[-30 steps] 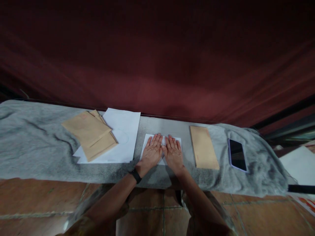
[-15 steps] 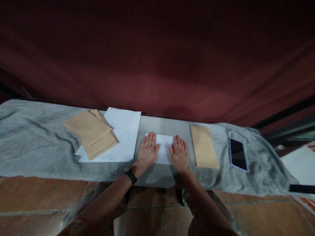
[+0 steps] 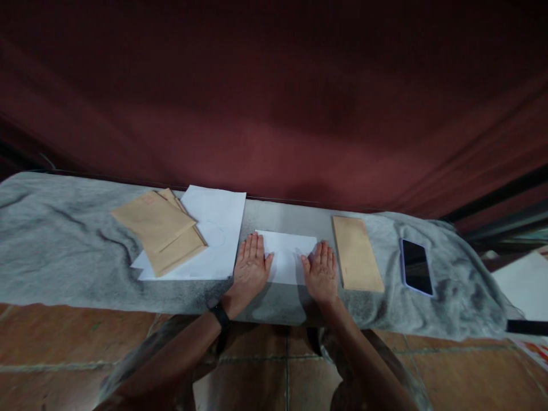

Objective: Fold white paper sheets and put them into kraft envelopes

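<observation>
Left hand: [image 3: 250,271] palm down and flat, fingers together and thumb out, gripping nothing; it lies over the left edge of the small white sheet.
Right hand: [image 3: 321,277] likewise flattened, gripping nothing, at the sheet's right edge.
Small white sheet: [image 3: 289,260] flat on the grey cloth [image 3: 64,268], between the hands; it looks folded down from a larger page, though the layers cannot be made out.
Progress: the folding and pressing flat look largely done, as far as I can judge; the sheet lies outside any envelope, and whether more creasing is left cannot be told.
Single kraft envelope: [image 3: 357,254] just beside the right hand, lying flat; contents, if any, hidden.
Kraft envelope pile: [image 3: 152,225] left of the left hand, overlapping at angles; insides not visible.
Large white sheets: [image 3: 220,208] partly under that pile, a faint curved line on top.
Smartphone: [image 3: 416,266] far right, face up, screen dark.
</observation>
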Demonstrator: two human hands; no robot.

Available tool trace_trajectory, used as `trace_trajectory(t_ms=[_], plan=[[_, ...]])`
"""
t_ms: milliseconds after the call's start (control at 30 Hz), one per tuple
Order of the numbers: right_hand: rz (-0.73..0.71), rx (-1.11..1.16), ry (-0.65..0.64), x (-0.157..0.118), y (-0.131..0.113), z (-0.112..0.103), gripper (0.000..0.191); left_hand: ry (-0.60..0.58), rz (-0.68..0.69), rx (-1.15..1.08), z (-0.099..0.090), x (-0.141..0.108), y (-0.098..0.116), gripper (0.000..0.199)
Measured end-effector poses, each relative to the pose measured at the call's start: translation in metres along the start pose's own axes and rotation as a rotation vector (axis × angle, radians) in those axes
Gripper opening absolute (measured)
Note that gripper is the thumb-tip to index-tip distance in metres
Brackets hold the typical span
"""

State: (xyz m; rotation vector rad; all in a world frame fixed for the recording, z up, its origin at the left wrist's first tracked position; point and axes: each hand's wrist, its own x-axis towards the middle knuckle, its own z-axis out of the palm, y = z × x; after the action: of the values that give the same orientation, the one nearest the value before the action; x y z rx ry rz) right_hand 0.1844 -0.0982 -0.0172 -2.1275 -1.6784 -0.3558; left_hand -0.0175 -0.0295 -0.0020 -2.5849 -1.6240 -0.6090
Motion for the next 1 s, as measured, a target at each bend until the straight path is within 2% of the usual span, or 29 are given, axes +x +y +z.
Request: trace_trajectory(t_ms=[100,233,333,467,700,1000], plan=[[-0.058,0.09,-0.047,0.0,-0.012,-0.009,0.07,-0.016,0.101,-0.012,-0.006,-0.006,0.013,0.064],[-0.23,0.285,-0.219,-0.008,-0.036,-0.016,0.065,-0.109,0.267,-0.017,-0.005,-0.021,0.034,0.065],[-0.248,0.304,-0.26,-0.018,-0.045,-0.015,0.066,-0.164,0.3,0.029,-0.001,-0.03,0.038,0.066],[-0.224,0.223,-0.203,-0.024,-0.04,-0.009,0.066,-0.189,0.261,0.039,-0.002,-0.032,0.032,0.062],[-0.155,0.122,-0.115,-0.022,-0.023,-0.009,0.069,-0.139,0.123,0.0,-0.012,-0.027,0.02,0.066],[-0.108,0.075,-0.034,-0.03,-0.002,-0.005,0.073,-0.083,0.011,-0.021,-0.008,-0.031,0.003,0.068]])
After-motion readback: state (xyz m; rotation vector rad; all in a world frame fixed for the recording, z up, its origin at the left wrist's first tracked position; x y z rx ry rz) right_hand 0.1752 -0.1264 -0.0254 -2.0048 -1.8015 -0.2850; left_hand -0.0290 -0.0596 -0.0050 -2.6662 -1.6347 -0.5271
